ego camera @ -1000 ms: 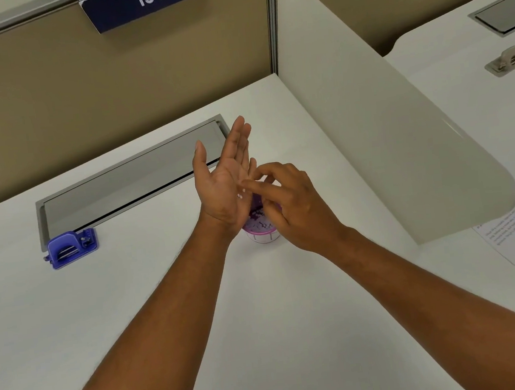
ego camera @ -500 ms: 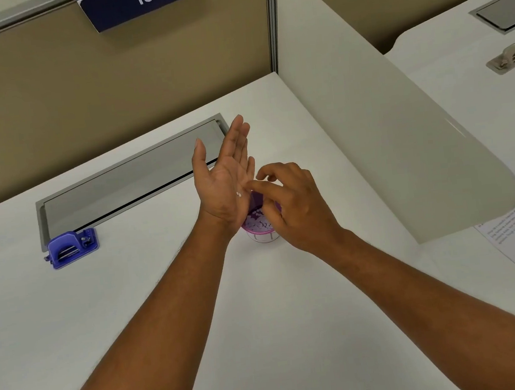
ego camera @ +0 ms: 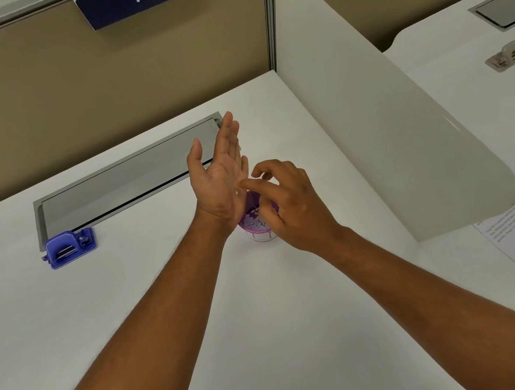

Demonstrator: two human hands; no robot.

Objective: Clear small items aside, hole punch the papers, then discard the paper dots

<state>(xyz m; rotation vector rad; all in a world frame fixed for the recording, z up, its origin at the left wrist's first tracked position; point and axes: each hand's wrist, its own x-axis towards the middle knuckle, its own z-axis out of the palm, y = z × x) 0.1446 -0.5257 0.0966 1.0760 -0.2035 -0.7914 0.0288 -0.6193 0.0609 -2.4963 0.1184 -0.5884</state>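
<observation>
White paper dot [ego camera: 237, 192] stuck on open left hand [ego camera: 219, 179] palm; featherlight, clingy, flick off by edge. Right hand [ego camera: 286, 204] fingers curled, empty, brushing. Below: purple cup [ego camera: 257, 223] with dots. Far left: blue hole punch [ego camera: 69, 248].

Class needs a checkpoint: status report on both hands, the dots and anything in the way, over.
Left hand open, palm up over cup. Right hand picking a dot off the palm. Dots in cup. Punch aside, nothing in the way.
</observation>
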